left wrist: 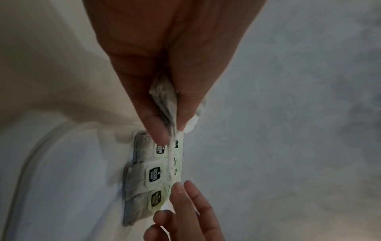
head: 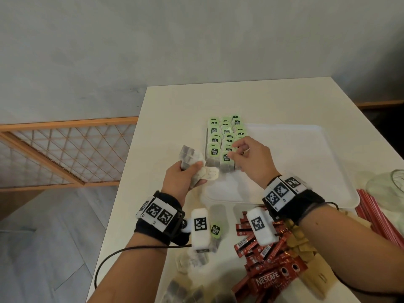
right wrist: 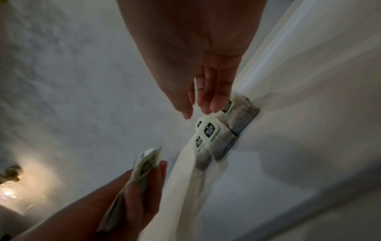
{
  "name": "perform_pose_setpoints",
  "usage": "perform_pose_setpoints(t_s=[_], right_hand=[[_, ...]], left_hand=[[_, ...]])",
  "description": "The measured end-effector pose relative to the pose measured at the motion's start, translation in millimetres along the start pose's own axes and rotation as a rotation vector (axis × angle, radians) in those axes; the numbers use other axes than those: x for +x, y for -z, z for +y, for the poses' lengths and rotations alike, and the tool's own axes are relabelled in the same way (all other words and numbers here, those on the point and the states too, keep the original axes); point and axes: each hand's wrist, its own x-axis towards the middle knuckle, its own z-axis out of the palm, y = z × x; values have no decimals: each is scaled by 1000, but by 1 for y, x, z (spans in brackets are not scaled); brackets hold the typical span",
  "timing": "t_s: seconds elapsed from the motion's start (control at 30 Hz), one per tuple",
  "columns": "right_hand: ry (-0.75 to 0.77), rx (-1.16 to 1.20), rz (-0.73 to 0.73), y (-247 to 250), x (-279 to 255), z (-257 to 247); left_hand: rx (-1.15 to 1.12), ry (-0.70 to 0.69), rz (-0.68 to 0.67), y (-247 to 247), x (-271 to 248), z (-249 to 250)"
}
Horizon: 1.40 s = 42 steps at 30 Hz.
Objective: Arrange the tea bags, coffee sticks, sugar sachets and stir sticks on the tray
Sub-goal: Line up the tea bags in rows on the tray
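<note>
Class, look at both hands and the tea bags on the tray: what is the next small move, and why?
Probably the right hand takes one tea bag from the bunch the left hand grips and lays it at the near end of the rows on the tray; its fingers are at the rows, holding nothing visible.

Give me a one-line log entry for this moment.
left hand: grips spare tea bags | right hand: fingers at tea bag rows | tray: tea bags only
</note>
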Motion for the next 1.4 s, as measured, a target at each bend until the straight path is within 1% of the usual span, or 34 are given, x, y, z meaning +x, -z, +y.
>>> perform_pose_setpoints(t_s=[0.07, 0.13, 0.2, 0.23, 0.4, 0.47, 0.57, 0.67, 0.73, 0.8, 0.83, 0.87, 0.93, 1.1, 1.23, 1.33, 1.4], right_hand=[[113, -16, -81, 5, -12, -3], [222, -30, -220, 9, -23, -6], [279, -21, -311, 11, -28, -6], [291, -9, -322, 11, -29, -6], [288, 76, -317, 13, -33, -13], [282, 76, -322, 14, -34, -17], [249, 27, -274, 15, -33, -20], [206, -52, -248, 13, -27, -19], [179, -110, -317, 9, -22, -20], [151, -177, -416, 3, -18, -21], [144, -219, -442, -1, -14, -22], [143, -266, -445, -5, -10, -22], [156, -352, -405, -13, -2, -23], [180, -473, -306, -26, 15, -27], [150, -550, -290, -32, 21, -31], [141, -505, -266, -28, 21, -28], [157, -410, -200, -21, 18, -27]], left_hand=[[-20, 5, -10, -4, -1, 1], [-26, 17, -20, -8, -3, 1], [-20, 31, -29, -11, -5, 0], [-11, 35, -33, -12, -5, -1], [130, 27, -35, -10, -9, -3], [218, -5, 8, -5, -8, -2], [396, -78, 81, 8, -5, -1], [532, -138, 102, 18, -4, 3], [607, -167, 112, 22, -4, 5], [639, -182, 113, 24, -3, 6], [641, -181, 112, 25, -3, 6], [638, -177, 110, 26, -3, 5], [623, -168, 99, 27, -4, 4], [597, -162, 67, 29, -4, 4], [564, -151, 52, 30, -2, 4], [541, -152, 26, 26, -3, 4], [540, -161, -3, 22, -4, 5]])
